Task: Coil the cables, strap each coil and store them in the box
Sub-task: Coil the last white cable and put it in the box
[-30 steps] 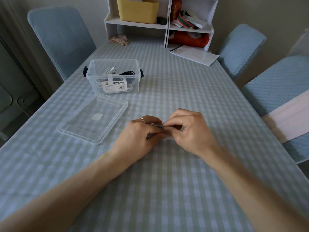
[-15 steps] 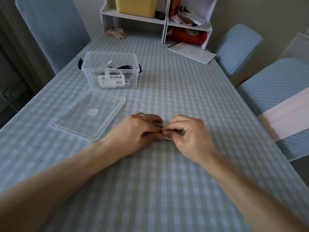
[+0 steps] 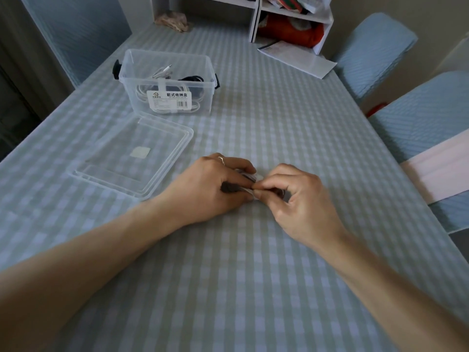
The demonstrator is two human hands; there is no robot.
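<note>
table [image 3: 253,288]: checked cloth | chairs [image 3: 375,54]: blue covers | shelf unit [image 3: 256,19]: white, far end

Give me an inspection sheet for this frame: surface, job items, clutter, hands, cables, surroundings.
Surface: table under a checked cloth.
Job's things: clear box open, far left; its lid lies flat on the table in front of it.
Clutter: papers at the far end; a crumpled item by the shelf.
Grippers: left hand and right hand meet over a small bundle, both pinching it.
Cables: white and black coils already in the box; the bundle is mostly hidden by fingers.
Surroundings: white shelf unit; blue chairs around the table.
</note>
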